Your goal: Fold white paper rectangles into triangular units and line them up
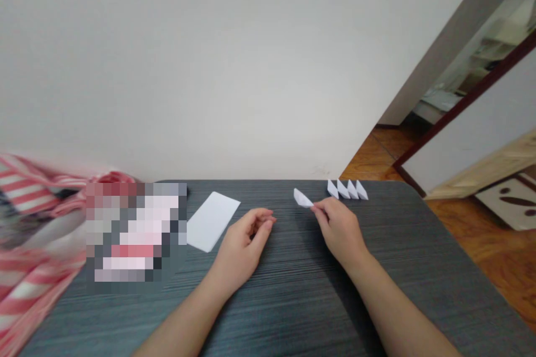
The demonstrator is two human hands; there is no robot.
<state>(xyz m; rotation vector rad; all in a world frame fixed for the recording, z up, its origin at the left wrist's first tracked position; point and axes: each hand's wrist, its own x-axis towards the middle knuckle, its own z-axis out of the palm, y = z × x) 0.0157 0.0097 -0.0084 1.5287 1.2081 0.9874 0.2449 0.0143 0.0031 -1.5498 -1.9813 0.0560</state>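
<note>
Pinching a small folded white paper [302, 198] between thumb and forefinger, our right hand [341, 228] grips it by its near end, and the paper points away toward that hand's 10 o'clock, inward over the tabletop. We cannot tell whether its underside touches the surface. Our left hand [245, 242] grasps nothing that we can see: its fingers curl loosely, thumb close to the fingertips, at about 9 o'clock from the right hand and well apart from it

At 12 o'clock from our right hand, four folded papers [343, 189] stand in a row close to the far edge of the dark, wood-grained table [276, 301], each with a pointed side and set just beside the next. At 10 o'clock from our left hand lies flat white paper [213, 220], set at a slant; whether it is one sheet or several we cannot tell

Further out at 9 o'clock, we see a pixelated patch [136, 228] hiding whatever lies there, and past it a red-and-white striped cloth [20, 290]. At 12 o'clock a pale wall [234, 67] rises behind the table, while at 3 o'clock from our right hand, past the table's edge, shows a brown floor [452, 228]
</note>
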